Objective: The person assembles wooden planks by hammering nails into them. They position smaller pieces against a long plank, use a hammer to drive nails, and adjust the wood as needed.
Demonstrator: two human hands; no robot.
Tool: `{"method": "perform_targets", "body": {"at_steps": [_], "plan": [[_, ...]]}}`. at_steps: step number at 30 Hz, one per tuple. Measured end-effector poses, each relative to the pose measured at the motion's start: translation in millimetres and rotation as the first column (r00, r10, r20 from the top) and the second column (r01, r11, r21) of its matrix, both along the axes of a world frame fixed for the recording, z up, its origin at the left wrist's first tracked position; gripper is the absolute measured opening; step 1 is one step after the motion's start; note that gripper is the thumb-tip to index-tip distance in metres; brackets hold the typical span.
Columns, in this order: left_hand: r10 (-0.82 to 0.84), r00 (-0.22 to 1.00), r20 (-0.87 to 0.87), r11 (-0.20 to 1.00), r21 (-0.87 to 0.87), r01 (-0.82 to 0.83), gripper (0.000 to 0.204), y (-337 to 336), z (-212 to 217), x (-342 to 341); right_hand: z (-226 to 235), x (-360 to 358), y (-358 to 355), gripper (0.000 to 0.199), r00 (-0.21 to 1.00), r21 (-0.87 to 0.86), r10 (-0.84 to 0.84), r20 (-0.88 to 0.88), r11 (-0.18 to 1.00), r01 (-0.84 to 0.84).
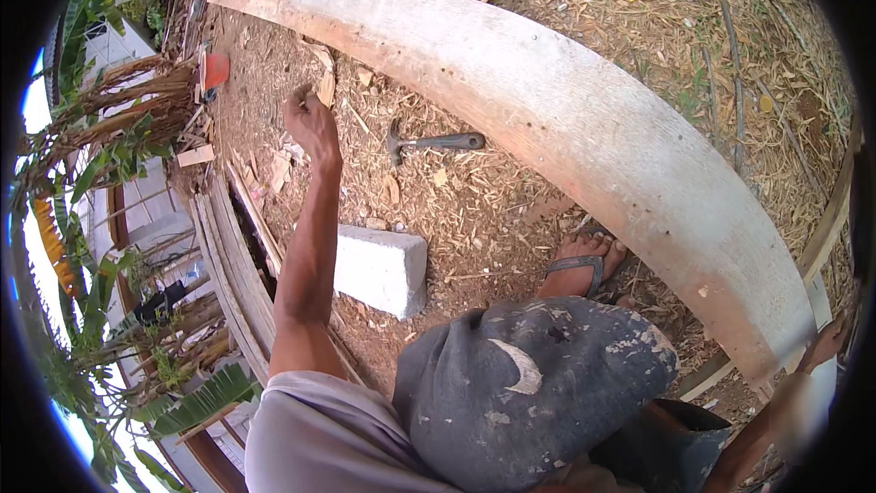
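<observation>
My left arm reaches up the left side, and my left hand (310, 119) is over the ground with its fingers curled in. Whatever it may hold is hidden; a pale wood chip (327, 89) lies beside it. A long curved board (557, 96), whitish with reddish dirt stains and small dark holes, spans from upper left to lower right. At its lower right end is my right hand (829, 344), close to the dark picture rim, its fingers too unclear to read. Between my left arm and the board lies a hammer (443, 141) with a dark handle.
A white block (379, 269) sits beside my left arm. My sandalled foot (584, 265) is close to the board, below it my dark, paint-spotted trouser knee (538, 383). Wood chips cover the ground. Long timbers (228, 265), a red object (215, 71) and plants are at left.
</observation>
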State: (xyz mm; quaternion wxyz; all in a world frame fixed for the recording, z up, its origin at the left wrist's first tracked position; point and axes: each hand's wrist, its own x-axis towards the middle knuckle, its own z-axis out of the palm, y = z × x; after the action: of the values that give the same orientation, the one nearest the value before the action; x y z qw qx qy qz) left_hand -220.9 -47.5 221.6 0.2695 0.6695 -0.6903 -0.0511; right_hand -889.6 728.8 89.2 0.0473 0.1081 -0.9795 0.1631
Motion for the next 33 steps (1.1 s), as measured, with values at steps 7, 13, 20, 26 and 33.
{"method": "perform_targets", "body": {"at_steps": [7,13,20,26,33], "plan": [[-0.744,0.485,0.459,0.667,0.474,0.575,0.034,70.7,-144.5,103.4,67.9,104.0,-290.1,0.028,0.709,0.196,0.665,-0.233,0.747,-0.636],[-0.897,0.414,0.155,0.367,0.782,0.504,0.030,39.5,-170.1,92.1,189.3,148.3,-379.2,0.017,0.442,0.181,0.843,-0.307,0.508,-0.842],[-0.971,0.227,0.069,0.224,0.582,0.781,0.036,85.0,-13.6,-21.6,228.5,215.2,-363.2,0.030,0.657,-0.405,0.752,-0.050,0.586,-0.702],[-0.904,-0.420,0.085,-0.371,0.335,0.866,0.034,174.9,61.7,-289.5,218.5,272.2,-395.6,0.070,0.395,-0.162,0.788,0.472,0.518,-0.840],[-0.685,-0.710,0.164,-0.728,-0.208,0.654,0.031,327.6,33.9,-432.3,198.8,218.0,-216.7,0.045,0.634,-0.446,0.327,0.701,0.894,0.031]]}}
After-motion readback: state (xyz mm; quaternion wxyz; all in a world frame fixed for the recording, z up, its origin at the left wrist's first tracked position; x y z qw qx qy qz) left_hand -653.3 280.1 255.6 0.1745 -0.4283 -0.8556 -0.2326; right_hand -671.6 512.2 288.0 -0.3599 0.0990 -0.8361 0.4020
